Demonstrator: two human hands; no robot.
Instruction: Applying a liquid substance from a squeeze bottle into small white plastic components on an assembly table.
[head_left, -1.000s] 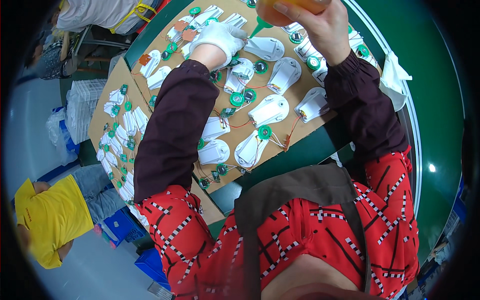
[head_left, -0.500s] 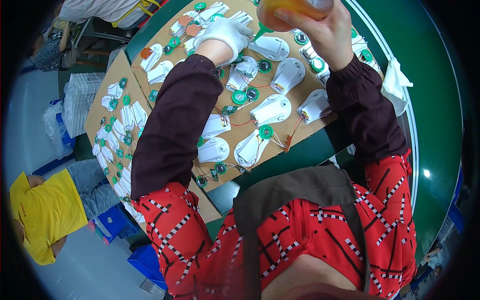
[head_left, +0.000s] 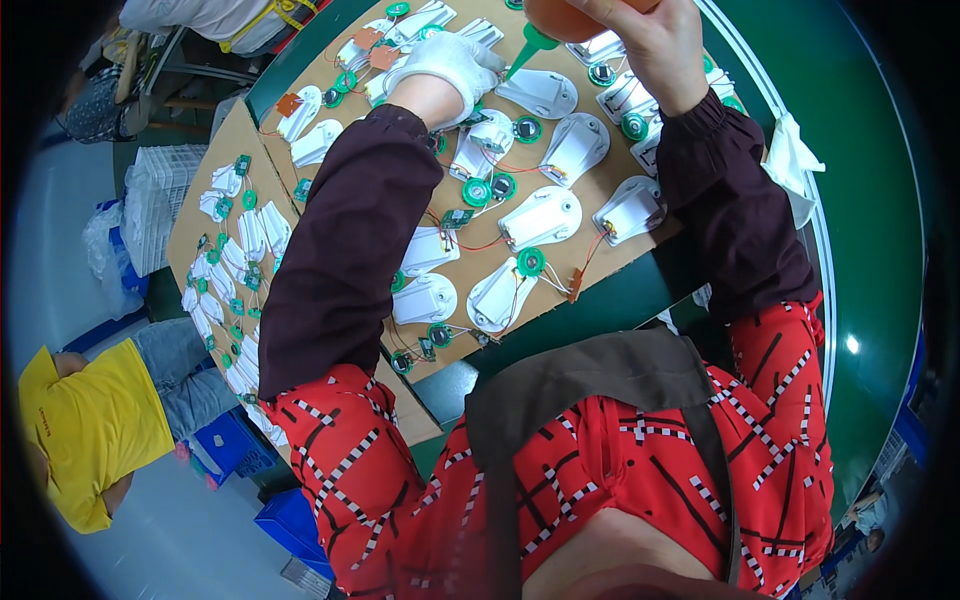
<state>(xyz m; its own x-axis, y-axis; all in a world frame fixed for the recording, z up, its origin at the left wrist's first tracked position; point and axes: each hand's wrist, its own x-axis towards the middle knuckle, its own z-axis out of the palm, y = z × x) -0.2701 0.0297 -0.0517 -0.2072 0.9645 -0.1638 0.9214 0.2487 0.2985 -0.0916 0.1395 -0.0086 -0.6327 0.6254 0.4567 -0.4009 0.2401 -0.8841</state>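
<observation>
My right hand (head_left: 665,50) grips an amber squeeze bottle (head_left: 565,18), tipped with its green nozzle (head_left: 532,45) pointing down and left. The nozzle tip is at the narrow end of a white teardrop-shaped plastic housing (head_left: 545,95). Close by, my left hand (head_left: 445,72), in a white glove, bends its fingers at that same end. What they pinch is hidden behind the glove. Around both hands lie more white housings (head_left: 540,218), wired to round green-rimmed parts (head_left: 477,192) and small green circuit boards (head_left: 457,219).
A brown cardboard sheet (head_left: 560,275) carries the parts on a green table (head_left: 870,230). Further left, another board (head_left: 190,235) holds smaller white parts. A white cloth (head_left: 790,165) hangs at the table's right rail. A person in a yellow shirt (head_left: 100,430) is at the far left.
My right hand and the bottle have risen slightly toward the upper edge, and more of the green nozzle shows. My left hand has barely shifted.
</observation>
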